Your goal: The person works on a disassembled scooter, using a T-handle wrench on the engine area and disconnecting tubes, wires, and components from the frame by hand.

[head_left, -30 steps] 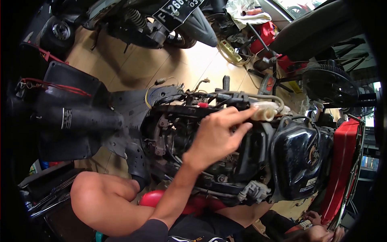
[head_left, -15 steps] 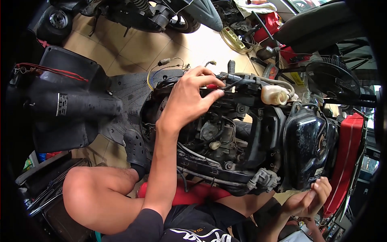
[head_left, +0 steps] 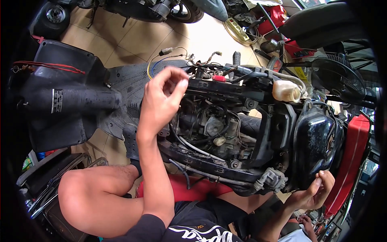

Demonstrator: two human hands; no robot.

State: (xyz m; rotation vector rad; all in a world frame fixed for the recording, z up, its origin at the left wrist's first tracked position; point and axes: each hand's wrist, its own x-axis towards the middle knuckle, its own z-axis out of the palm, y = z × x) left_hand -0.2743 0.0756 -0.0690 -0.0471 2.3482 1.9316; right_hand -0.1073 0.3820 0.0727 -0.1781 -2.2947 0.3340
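Note:
My left hand (head_left: 161,103) is raised over the left end of a stripped scooter frame (head_left: 209,169). Its fingers curl toward the thumb, and motion smears the tips, so whether they hold anything is unclear. Just beyond them lie loose wires with a white connector (head_left: 165,52) and a red-sleeved cable joint (head_left: 219,78). At the lower right, beside the black fuel tank (head_left: 314,141), my right hand (head_left: 314,193) is closed, thumb and fingertips pressed together. Anything small between them cannot be made out.
A translucent plastic reservoir (head_left: 284,92) sits on the frame's far side. Beyond the tank stand a red panel (head_left: 348,161) and a black fan (head_left: 338,74). The scooter's black front section (head_left: 68,97) is at left. Another person's hand (head_left: 308,226) shows at lower right.
My left hand has moved left off the wiring, uncovering the red-sleeved joint, and its fingers have curled in. My right hand keeps its pinch beside the tank. The view has shifted slightly.

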